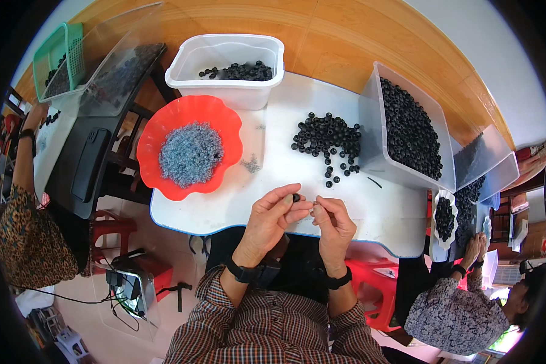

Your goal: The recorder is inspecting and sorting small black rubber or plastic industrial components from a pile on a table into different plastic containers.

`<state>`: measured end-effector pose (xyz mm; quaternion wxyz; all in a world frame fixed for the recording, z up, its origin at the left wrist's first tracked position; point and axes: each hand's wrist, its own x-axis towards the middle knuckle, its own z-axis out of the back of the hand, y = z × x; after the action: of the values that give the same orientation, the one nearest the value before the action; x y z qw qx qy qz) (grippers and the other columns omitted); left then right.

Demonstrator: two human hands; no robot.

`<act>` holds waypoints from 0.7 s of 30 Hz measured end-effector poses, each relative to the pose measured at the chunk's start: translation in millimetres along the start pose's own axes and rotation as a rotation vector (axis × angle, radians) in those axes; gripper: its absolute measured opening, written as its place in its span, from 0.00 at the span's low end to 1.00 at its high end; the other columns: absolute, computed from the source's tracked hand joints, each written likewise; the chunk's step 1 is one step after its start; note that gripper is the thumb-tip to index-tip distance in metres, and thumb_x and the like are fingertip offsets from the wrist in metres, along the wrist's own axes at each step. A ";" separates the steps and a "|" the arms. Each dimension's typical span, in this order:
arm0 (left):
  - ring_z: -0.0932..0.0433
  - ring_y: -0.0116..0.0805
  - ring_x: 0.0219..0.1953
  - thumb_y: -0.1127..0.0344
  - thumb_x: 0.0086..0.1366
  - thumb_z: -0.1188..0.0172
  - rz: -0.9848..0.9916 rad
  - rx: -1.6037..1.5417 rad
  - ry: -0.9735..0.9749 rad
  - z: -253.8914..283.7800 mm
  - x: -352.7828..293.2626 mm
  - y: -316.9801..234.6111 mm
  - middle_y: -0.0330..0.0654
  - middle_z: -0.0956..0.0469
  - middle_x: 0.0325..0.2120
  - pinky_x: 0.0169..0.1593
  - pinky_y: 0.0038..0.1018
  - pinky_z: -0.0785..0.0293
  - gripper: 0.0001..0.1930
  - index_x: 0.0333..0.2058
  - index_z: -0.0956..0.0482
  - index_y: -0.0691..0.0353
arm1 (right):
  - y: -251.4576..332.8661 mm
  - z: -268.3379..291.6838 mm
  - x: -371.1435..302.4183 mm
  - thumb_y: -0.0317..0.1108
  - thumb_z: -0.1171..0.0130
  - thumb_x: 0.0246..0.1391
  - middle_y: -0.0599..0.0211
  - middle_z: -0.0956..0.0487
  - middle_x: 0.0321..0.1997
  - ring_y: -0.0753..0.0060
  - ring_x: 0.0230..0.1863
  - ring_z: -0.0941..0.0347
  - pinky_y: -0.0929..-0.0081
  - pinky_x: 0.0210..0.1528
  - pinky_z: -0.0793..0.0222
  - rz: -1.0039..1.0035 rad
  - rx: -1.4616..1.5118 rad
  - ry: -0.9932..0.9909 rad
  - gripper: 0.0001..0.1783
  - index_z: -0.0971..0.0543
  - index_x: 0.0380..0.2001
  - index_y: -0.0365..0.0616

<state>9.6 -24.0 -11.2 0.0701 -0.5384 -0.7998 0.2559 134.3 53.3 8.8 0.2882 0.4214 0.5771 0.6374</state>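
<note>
nearest are the checked sleeves [215, 297], with a dark wristband [242, 272] on the left wrist and another on the right. just past them the left hand [272, 217] is turned up over the bench [394, 212], its grip clamped on one round black piece [296, 198] near the fingertips. the right hand [335, 227] is close beside it, thumb and forefinger together in a pinch — whatever may sit between them is too small to tell.

beyond the hands, loose black pieces [329, 134] spread across the white bench top, a few set apart at the near side, with a short dark strip [375, 182] to their right. to the left stands a red scalloped bowl [148, 161] of small bluish clear bits [191, 155]; some stray bits [251, 164] lie just beside it.

farther back, a white tub [224, 95] holds more black pieces, and on the right a translucent bin [375, 151] is heaped with them. behind runs a wooden panel [352, 36]. off to either side — a co-worker's patterned sleeve [25, 227] at left, another's floral top [458, 318] at right.
</note>
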 end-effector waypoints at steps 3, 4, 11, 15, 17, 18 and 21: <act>0.17 0.35 0.40 0.71 0.71 0.49 0.031 0.013 0.028 8.7 0.1 1.5 0.50 0.20 0.41 0.42 0.24 0.19 0.14 0.52 0.26 0.71 | -0.7 0.5 -0.7 0.21 0.38 0.56 0.67 0.24 0.40 0.82 0.36 0.29 0.86 0.37 0.32 0.005 -0.021 -0.003 0.11 0.19 0.43 0.36; 0.17 0.35 0.40 0.71 0.71 0.49 0.031 0.012 0.027 8.6 -0.2 1.5 0.50 0.20 0.41 0.42 0.24 0.19 0.14 0.52 0.26 0.71 | -1.4 0.4 -1.0 0.21 0.38 0.56 0.67 0.24 0.40 0.82 0.37 0.29 0.86 0.38 0.33 0.016 -0.039 0.001 0.11 0.19 0.43 0.36; 0.20 0.28 0.30 0.71 0.70 0.45 0.060 -0.034 -0.021 6.0 -2.3 2.1 0.46 0.18 0.36 0.32 0.20 0.22 0.12 0.48 0.24 0.70 | -4.0 -1.9 -2.4 0.21 0.37 0.55 0.66 0.25 0.42 0.80 0.39 0.28 0.85 0.39 0.33 0.029 -0.036 0.057 0.12 0.19 0.43 0.36; 0.20 0.27 0.29 0.71 0.69 0.44 0.061 -0.026 -0.015 8.1 -3.9 2.5 0.44 0.19 0.33 0.32 0.20 0.22 0.11 0.47 0.24 0.70 | -5.3 -5.2 -0.4 0.21 0.37 0.55 0.65 0.26 0.43 0.78 0.41 0.27 0.84 0.41 0.30 0.067 -0.019 0.097 0.12 0.19 0.43 0.36; 0.20 0.28 0.29 0.71 0.69 0.45 0.055 -0.009 -0.024 7.7 -4.6 2.3 0.44 0.19 0.32 0.32 0.20 0.22 0.11 0.47 0.23 0.69 | -5.3 -6.2 -0.2 0.21 0.37 0.55 0.64 0.26 0.44 0.77 0.41 0.26 0.83 0.42 0.29 0.068 -0.029 0.111 0.12 0.19 0.43 0.37; 0.20 0.28 0.29 0.71 0.70 0.46 0.051 0.010 -0.033 7.5 -4.9 2.2 0.43 0.20 0.30 0.32 0.21 0.22 0.10 0.46 0.23 0.69 | -4.7 -6.9 -0.1 0.20 0.37 0.55 0.64 0.26 0.44 0.77 0.41 0.26 0.83 0.42 0.29 0.064 -0.037 0.114 0.12 0.18 0.43 0.37; 0.20 0.28 0.29 0.71 0.69 0.45 0.043 0.017 -0.034 9.2 -5.5 3.0 0.43 0.20 0.30 0.32 0.21 0.22 0.10 0.46 0.23 0.69 | -4.5 -7.8 -0.6 0.21 0.37 0.55 0.65 0.26 0.44 0.77 0.41 0.26 0.83 0.42 0.28 0.060 -0.049 0.122 0.12 0.18 0.43 0.37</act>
<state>10.8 -31.2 -19.7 0.0558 -0.5504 -0.7870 0.2733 127.3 49.7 4.4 0.2435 0.3918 0.5648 0.6842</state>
